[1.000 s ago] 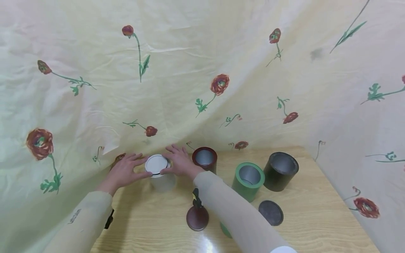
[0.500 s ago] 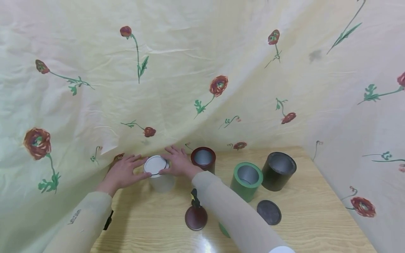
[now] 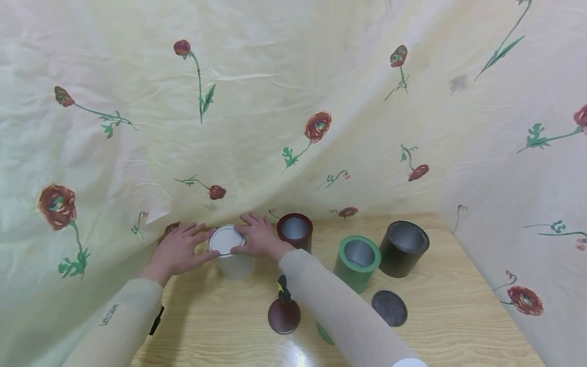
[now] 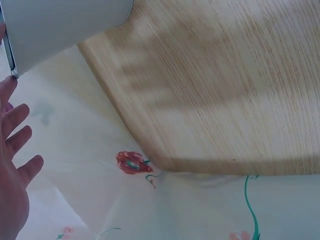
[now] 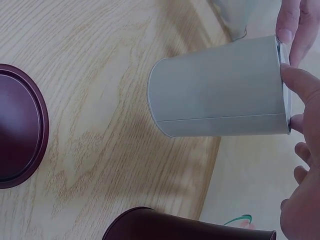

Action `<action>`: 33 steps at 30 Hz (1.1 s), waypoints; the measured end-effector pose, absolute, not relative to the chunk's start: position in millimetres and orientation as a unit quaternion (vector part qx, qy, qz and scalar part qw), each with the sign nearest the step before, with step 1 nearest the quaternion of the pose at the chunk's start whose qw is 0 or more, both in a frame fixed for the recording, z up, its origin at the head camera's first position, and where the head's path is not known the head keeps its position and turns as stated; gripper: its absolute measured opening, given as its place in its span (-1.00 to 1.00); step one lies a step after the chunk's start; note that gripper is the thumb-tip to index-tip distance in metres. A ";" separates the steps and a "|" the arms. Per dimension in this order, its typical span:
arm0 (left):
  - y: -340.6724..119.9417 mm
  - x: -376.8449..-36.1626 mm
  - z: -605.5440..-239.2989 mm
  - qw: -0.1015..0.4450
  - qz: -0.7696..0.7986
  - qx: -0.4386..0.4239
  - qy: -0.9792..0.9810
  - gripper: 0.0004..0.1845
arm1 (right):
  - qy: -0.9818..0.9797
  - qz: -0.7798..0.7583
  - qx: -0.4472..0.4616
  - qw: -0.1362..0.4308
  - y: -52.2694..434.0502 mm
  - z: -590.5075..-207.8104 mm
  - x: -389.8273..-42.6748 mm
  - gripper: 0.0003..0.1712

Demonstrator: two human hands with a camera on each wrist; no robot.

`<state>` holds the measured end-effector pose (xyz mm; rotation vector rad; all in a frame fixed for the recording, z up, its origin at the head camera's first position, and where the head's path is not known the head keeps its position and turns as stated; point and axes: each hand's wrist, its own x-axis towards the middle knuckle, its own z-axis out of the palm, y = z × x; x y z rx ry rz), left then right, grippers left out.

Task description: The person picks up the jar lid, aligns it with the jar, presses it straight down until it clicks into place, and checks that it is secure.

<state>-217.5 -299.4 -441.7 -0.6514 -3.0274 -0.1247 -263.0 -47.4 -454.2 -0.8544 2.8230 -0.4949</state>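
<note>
A white canister (image 3: pixel 236 266) stands at the back left of the table with a white lid (image 3: pixel 227 240) on its top. My left hand (image 3: pixel 181 250) touches the lid's left edge with thumb and index finger, the other fingers spread, as the left wrist view shows. From the right, my right hand (image 3: pixel 261 237) presses the rim, its index finger over the top edge and thumb at the near side. In the right wrist view the canister (image 5: pixel 220 90) is seen from the side, with fingertips of both hands at its lid end.
Right of the canister stand an uncovered dark red canister (image 3: pixel 295 232), a green one (image 3: pixel 356 270) and a black one (image 3: pixel 403 252). A dark red lid (image 3: pixel 284 317) and a black lid (image 3: pixel 390 308) lie nearer. A green lid (image 3: pixel 324 334) is partly hidden by my right sleeve. Floral cloth (image 3: pixel 257 127) hangs behind.
The dark gap under the lid's right side has narrowed, and the lid sits flatter. My right index finger has come onto its edge. Both hands otherwise keep their places.
</note>
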 end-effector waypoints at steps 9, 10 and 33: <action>-296.5 -217.8 -441.4 0.031 0.005 -0.212 -0.977 -0.16 | 0.941 -0.160 -0.288 0.074 -45.5 -453.7 -259.6 -0.16; -295.8 -217.8 -441.1 0.031 0.005 -0.212 -0.977 -0.16 | 0.941 -0.160 -0.289 0.073 -45.5 -454.0 -259.7 -0.17; -290.1 -217.3 -448.7 0.017 -0.053 -0.203 -0.978 -0.24 | 0.941 -0.161 -0.290 0.068 -41.9 -458.1 -258.9 -0.28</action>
